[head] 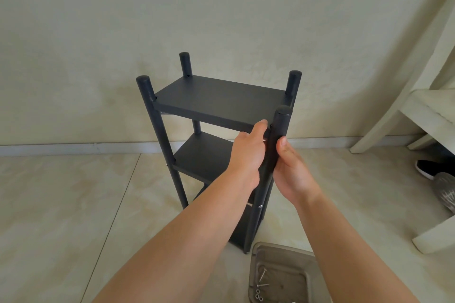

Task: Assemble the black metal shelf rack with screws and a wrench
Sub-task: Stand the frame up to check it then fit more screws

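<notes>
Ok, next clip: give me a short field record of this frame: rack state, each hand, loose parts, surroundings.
rack: black rack upright on the tiled floor, four posts, shelves fitted
left hand: left hand at the top shelf's near right corner, fingers curled at the shelf edge beside the post; a small metal piece shows by them, unclear what
right hand: right hand grips the near right post
parts: metal tray on the floor by the rack, holding screws and nuts
surroundings: pale wall, white furniture and shoes at right

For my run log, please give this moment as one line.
left hand: at top shelf corner | right hand: grips front post | rack: upright
</notes>
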